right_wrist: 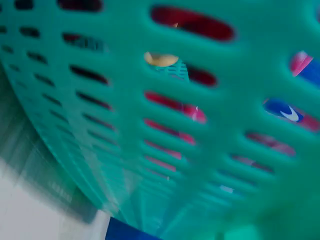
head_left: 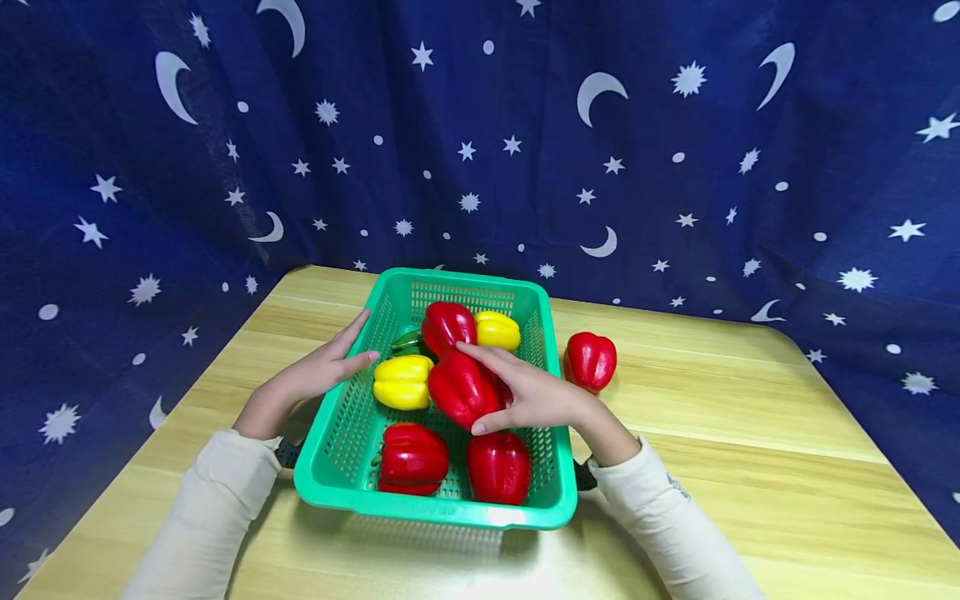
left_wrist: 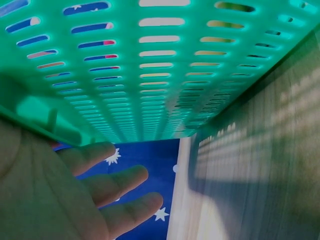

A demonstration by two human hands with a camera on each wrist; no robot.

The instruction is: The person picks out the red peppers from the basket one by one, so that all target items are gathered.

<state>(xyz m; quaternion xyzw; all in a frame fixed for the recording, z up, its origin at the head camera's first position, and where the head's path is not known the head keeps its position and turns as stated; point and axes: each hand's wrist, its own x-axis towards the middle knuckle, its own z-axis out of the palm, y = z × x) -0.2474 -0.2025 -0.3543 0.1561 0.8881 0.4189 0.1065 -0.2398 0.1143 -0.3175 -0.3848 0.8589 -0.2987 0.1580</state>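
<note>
A green plastic basket (head_left: 558, 454) with slotted walls holds several red and yellow bell peppers. My right hand (head_left: 543, 400) reaches over its right rim and grips a red bell pepper (head_left: 456, 390), thumb at the near side and fingers at the far side. Outside the left wall is my left hand (head_left: 318, 367), fingers extended and thumb over the rim. From the left wrist, the left hand (left_wrist: 65, 185) shows straight, spread fingers beside the slotted wall. The right wrist view shows red through the slots of the basket wall (right_wrist: 125, 125); the right hand is out of sight there.
Inside the basket lie a yellow pepper (head_left: 402, 383), another yellow pepper (head_left: 498, 331), a green pepper (head_left: 408, 340) and red peppers (head_left: 414, 457). One red bell pepper (head_left: 591, 362) rests on the wooden table (head_left: 712, 433), right of the basket. A blue star-patterned cloth (head_left: 525, 208) hangs behind.
</note>
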